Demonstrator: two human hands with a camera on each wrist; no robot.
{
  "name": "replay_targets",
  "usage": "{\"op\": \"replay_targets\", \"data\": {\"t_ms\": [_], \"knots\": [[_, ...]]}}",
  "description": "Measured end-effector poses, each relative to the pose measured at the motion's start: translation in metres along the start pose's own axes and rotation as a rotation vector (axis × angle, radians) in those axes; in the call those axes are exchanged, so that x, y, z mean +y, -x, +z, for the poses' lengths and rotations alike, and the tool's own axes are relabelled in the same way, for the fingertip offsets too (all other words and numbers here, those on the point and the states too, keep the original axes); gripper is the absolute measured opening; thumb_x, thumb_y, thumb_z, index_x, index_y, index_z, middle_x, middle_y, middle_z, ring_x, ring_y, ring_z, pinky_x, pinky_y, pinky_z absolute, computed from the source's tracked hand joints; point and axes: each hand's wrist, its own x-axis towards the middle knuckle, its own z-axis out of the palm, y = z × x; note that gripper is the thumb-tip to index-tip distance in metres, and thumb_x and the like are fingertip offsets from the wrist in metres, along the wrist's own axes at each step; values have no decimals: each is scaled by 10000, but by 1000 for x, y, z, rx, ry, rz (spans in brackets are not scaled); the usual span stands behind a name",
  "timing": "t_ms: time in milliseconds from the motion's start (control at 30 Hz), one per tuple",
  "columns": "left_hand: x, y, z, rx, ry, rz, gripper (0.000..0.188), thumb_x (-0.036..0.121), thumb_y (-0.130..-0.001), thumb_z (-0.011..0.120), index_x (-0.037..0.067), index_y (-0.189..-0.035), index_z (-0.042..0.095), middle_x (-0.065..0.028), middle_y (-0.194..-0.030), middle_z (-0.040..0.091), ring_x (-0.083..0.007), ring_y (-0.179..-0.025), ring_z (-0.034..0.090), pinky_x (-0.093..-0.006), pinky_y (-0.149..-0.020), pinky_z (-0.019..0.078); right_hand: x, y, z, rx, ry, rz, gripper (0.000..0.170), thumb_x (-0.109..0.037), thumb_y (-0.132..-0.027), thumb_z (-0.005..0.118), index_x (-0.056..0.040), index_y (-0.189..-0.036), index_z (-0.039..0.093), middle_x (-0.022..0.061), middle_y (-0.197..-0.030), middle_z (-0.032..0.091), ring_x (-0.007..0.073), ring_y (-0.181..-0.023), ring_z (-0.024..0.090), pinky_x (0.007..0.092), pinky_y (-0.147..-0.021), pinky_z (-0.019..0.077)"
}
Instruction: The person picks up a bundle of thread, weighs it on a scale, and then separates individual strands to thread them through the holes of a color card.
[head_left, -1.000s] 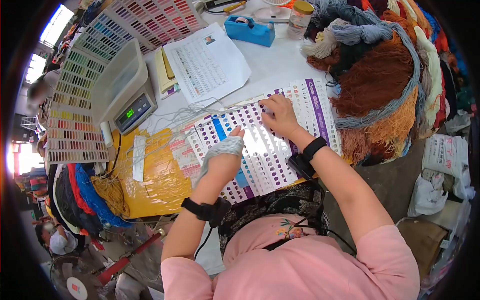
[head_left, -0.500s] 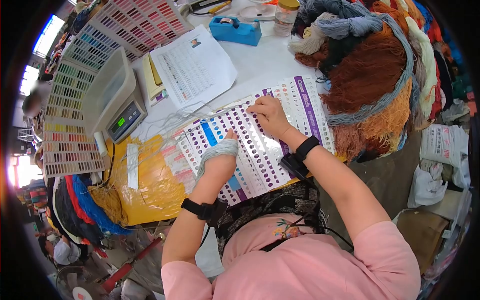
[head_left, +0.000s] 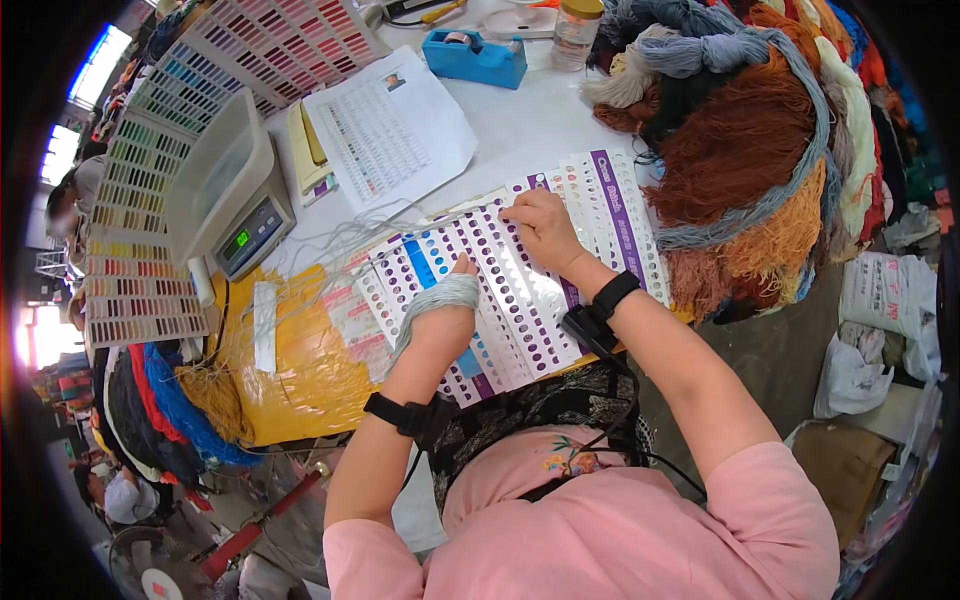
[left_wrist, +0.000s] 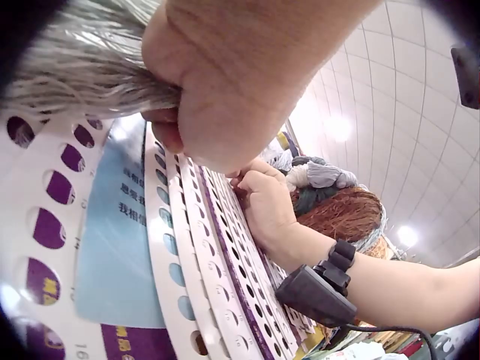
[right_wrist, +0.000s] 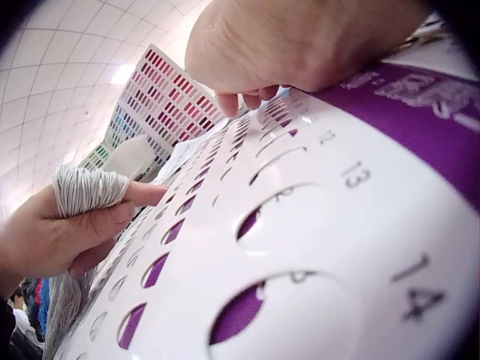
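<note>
Grey thread [head_left: 446, 293] is wound in several turns round my left hand [head_left: 438, 325], which rests over white punched thread cards [head_left: 515, 335]. In the right wrist view, one finger of the left hand [right_wrist: 71, 229] points out past the windings, with the other fingers bent beneath. More grey strands [left_wrist: 82, 82] run into its palm in the left wrist view. My right hand [head_left: 548, 232] is at the far edge of the cards, fingers bent and fingertips bunched close over the holes. What lies between those fingertips I cannot tell.
A scale [head_left: 250, 235] stands left, before colour charts [head_left: 140, 205]. Behind the cards lie a printed sheet [head_left: 395, 140] and a blue tape dispenser [head_left: 474, 62]. Yarn hanks [head_left: 740, 150] are heaped right. Loose grey strands [head_left: 330, 245] trail left across yellow wrapping [head_left: 310, 365].
My right hand has shifted slightly left along the far edge of the cards, and its fingers have drawn together. The left hand stays in place. The head view has shifted a little.
</note>
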Motion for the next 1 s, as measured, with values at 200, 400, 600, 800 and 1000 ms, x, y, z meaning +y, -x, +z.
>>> {"op": "replay_targets", "data": {"t_ms": [200,400,600,800,1000], "knots": [[1,0,0,-15,-11,-6,467,50,-746,463,11,-1205,390,-133,-1269,380,-251,-1064,470,-335,-861,397,-1,1,1,-17,5,40,151,-5,-627,493,-79,-702,602,49,-726,519,231,-741,481,337,-701,370],[1,0,1,-8,13,-20,451,58,-759,463,32,-1204,398,-133,-1272,376,-250,-1066,466,-337,-871,389,-9,0,1,-72,184,-30,115,-21,-625,516,-102,-644,595,27,-710,489,208,-743,465,341,-697,352],[-16,9,-22,81,469,-345,290,143,-817,473,50,-1091,504,-101,-1046,551,-158,-625,536,-275,-546,437,-16,2,-9,-166,178,-34,142,-38,-639,516,-88,-745,596,48,-789,493,222,-801,469,355,-742,336],[-50,103,-103,288,1919,-807,229,175,-863,442,38,-1031,517,-31,-742,557,-32,-390,356,-162,-356,272,-26,26,-64,-186,275,38,344,-20,-635,521,-75,-973,554,72,-848,486,243,-848,462,367,-781,320],[-126,209,-94,558,2663,-583,273,118,-879,381,-49,-1088,440,-134,-883,543,-45,-462,393,-158,-376,291,-34,28,-83,-219,335,113,317,-15,-650,517,-86,-955,565,79,-825,482,230,-816,461,358,-743,320]]}}
